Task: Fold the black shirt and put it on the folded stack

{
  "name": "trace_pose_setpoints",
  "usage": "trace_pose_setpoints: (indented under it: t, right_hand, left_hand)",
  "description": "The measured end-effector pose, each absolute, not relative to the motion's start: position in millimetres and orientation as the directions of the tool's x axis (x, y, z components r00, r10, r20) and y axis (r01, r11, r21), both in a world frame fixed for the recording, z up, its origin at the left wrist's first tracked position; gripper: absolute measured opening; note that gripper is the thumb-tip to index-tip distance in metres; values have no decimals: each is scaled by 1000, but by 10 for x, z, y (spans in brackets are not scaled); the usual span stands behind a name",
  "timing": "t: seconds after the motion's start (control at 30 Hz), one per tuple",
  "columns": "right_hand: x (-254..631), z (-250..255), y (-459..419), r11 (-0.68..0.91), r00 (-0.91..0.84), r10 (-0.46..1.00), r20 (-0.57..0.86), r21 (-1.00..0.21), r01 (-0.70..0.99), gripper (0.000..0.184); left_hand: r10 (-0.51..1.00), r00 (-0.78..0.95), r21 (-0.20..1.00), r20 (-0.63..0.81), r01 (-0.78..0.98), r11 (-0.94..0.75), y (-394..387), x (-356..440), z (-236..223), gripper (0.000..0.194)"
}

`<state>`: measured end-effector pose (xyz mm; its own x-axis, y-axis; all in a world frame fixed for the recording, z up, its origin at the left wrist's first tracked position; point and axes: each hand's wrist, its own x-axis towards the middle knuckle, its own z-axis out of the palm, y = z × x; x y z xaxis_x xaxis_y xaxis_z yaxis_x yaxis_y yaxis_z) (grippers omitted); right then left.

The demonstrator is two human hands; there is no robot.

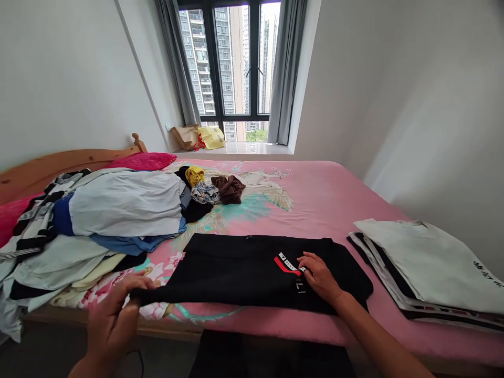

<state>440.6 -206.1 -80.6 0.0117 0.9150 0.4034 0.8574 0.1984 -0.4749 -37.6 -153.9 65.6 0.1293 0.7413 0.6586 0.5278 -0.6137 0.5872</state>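
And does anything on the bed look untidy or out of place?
Yes: the clothes pile at left is jumbled, a pale garment trailing over the bed edge, unlike the folded stack at right.

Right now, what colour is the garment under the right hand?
The garment is mostly black; the head view shows it best.

Got a garment [236, 268] lying on the bed [331, 199], clock centre; got a clothes stack [437, 262] at 3, a clothes pile [129, 202] at 9-ish with a pillow [157, 160] behind it; spot bundles [228, 190] near 11, then bags [212, 138] further back on the sill [255, 149], plus a window [232, 63] at 12.
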Motion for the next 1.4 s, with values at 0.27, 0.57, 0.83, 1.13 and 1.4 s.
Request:
trace_pose_setpoints:
  t: [0.27, 0.57, 0.83, 1.13, 1.4]
  right_hand:
    - [4464, -836, -2020, 179, 94, 895, 436, -545, 819, 21]
    - [4461, -992, -2052, 134, 83, 930, 359, -538, 832, 20]
    - [4472, -975, -2036, 137, 129, 921, 368, -615, 777, 20]
    - [4530, -636, -1714, -107, 277, 938, 209, -587, 803, 24]
    - [4639, -602, -1426, -286, 331, 943, 44, -408, 867, 27]
  left_hand:
    - [862, -47, 789, 505, 429, -439, -1843, -488, -1, 14]
    - [773, 49, 699, 632, 394, -597, -1762, -433, 82, 16]
    - [771, -61, 715, 634, 428, -553, -1653, -401, 48, 11]
    - [896, -52, 538, 441, 814, -218, -231, -124, 509, 26]
    - [998, -66, 701, -18, 711, 60, 707, 56, -435, 28]
